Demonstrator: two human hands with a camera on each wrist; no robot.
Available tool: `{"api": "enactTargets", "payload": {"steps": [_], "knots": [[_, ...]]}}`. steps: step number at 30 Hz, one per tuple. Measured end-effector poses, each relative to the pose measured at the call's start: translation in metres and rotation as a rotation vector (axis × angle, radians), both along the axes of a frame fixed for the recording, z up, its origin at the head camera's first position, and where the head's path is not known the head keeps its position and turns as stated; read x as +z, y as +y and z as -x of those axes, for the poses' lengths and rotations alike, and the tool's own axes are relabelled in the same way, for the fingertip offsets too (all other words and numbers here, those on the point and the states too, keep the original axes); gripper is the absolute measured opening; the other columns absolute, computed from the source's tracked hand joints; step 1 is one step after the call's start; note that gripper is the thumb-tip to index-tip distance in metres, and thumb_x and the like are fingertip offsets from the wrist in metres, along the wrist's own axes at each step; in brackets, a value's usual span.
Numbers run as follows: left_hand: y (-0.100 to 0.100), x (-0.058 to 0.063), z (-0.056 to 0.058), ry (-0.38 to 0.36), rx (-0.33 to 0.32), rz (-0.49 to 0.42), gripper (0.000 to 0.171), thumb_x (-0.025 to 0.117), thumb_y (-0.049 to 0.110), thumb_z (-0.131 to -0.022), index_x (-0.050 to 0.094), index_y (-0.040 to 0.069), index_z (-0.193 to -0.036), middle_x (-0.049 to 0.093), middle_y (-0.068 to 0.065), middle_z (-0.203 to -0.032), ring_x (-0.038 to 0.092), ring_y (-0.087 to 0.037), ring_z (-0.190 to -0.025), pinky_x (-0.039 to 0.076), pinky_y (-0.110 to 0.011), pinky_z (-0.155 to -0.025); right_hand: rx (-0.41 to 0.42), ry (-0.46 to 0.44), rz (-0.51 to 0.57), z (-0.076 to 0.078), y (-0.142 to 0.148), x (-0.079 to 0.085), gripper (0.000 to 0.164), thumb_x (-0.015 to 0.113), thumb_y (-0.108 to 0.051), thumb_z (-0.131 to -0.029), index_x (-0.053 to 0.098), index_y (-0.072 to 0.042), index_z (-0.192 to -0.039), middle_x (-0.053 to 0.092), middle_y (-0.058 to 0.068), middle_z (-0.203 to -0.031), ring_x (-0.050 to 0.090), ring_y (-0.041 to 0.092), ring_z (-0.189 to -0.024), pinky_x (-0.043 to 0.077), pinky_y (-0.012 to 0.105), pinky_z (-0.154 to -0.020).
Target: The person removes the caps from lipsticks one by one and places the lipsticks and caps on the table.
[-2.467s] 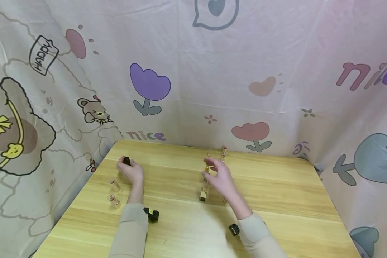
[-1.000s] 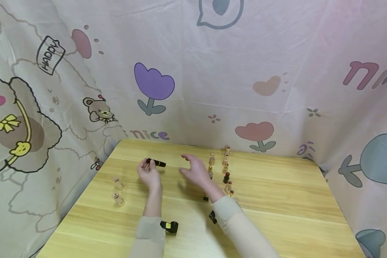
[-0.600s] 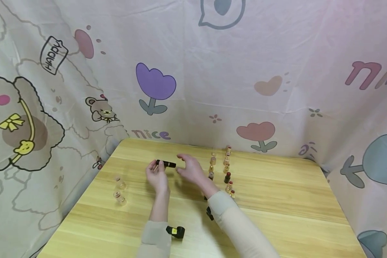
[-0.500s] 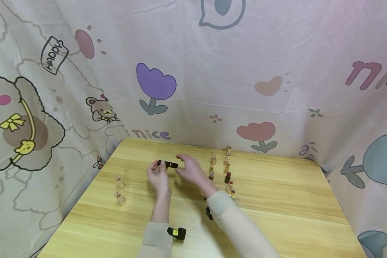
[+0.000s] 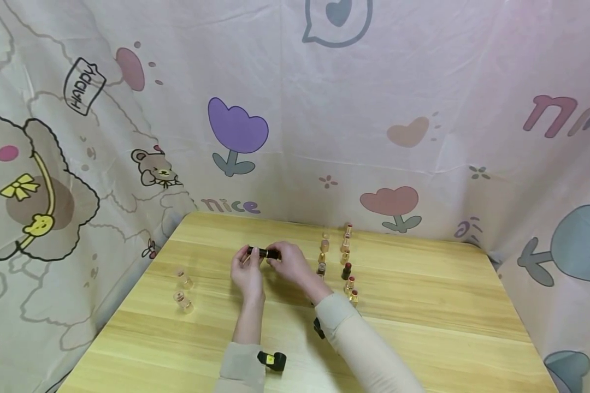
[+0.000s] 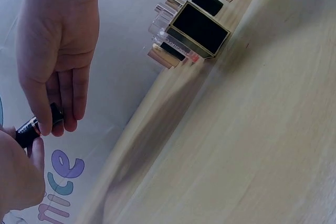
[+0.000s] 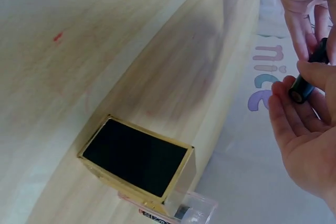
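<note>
Both hands meet over the back left half of the wooden table, at a slim black lipstick tube (image 5: 257, 251) with a thin gold band. My left hand (image 5: 247, 273) holds the tube's left part, thumb on the near side. My right hand (image 5: 293, 267) pinches the tube's right end between thumb and fingers. In the left wrist view the tube (image 6: 26, 132) lies slantwise between the two hands. The right wrist view shows its round dark end (image 7: 297, 95) beside the right hand's fingers. Fingers hide parts of the tube.
Uncapped lipsticks, a black one (image 5: 347, 271) among them, stand in a row right of centre. Another row with caps (image 5: 325, 243) is partly behind the right arm. A gold-edged black block (image 7: 136, 156) is there. Two clear pinkish cylinders (image 5: 183, 302) (image 5: 184, 279) stand at left.
My left hand has carried the black lipstick tube rightward from the table's left side. My right hand has moved left from the rows, and its fingers have closed on the tube's right end.
</note>
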State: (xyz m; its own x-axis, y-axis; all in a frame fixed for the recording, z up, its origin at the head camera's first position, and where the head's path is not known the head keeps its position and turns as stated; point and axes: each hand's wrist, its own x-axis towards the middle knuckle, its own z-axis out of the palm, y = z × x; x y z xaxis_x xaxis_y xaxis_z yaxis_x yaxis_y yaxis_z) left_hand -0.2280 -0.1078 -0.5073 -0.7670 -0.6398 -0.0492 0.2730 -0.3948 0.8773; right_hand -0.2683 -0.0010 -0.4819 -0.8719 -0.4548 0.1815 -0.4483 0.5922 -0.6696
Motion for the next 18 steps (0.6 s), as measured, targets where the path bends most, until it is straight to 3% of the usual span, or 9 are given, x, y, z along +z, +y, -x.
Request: {"api": "enactTargets", "payload": {"steps": [18], "knots": [[-0.0015,0.0026,-0.002,0.01,-0.03,0.004,0.035,0.07,-0.001,-0.097,0.06,-0.012,-0.129,0.061,-0.021,-0.122,0.069,-0.015,-0.1,0.06,-0.028,-0.094,-0.022,0.024,0.018,-0.005,0.0068,0.0014,0.023,0.077,-0.009,-0.095,0.073,-0.003,-0.116,0.073,0.008,-0.105,0.068,0.017,-0.088,0.06,0.027,-0.078]]}}
